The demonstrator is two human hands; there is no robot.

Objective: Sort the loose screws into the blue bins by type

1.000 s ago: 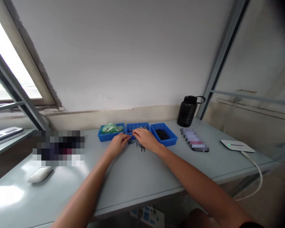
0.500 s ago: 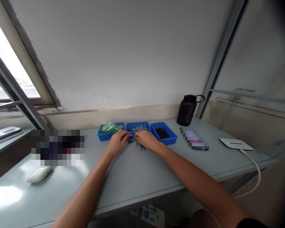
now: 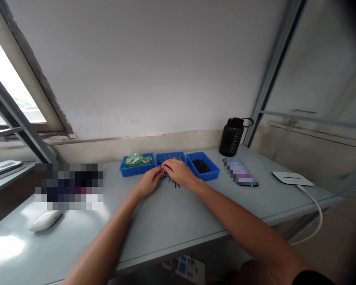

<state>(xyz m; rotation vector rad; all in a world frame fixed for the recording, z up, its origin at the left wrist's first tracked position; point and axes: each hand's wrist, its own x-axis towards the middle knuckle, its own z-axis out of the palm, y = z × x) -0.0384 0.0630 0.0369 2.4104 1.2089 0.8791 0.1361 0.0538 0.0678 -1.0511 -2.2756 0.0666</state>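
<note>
My left hand (image 3: 148, 183) and my right hand (image 3: 179, 173) meet just in front of the middle blue bin (image 3: 165, 153). Both have their fingertips pinched together at one spot; whatever small piece is between them is too tiny and hidden to name. Below the right hand, a small pile of thin dark and silver pins or screws (image 3: 175, 183) lies on the table, partly covered. Slim silver pieces (image 3: 179, 158) fill the middle bin, half hidden by the right hand. Dark slender pieces (image 3: 200, 166) lie in the right blue bin (image 3: 213, 174).
The left blue bin (image 3: 133, 171) holds a green plastic bag (image 3: 137, 159). A black bottle (image 3: 231, 138), a phone (image 3: 240, 172) and a white device with a cable (image 3: 292, 179) stand to the right. Leftward are a white mouse-like object (image 3: 45, 221) and a blurred-out item (image 3: 68, 186).
My right hand has shifted up and left, its fingers now over the left fingertips and covering more of the middle bin. The whole view has moved slightly.
</note>
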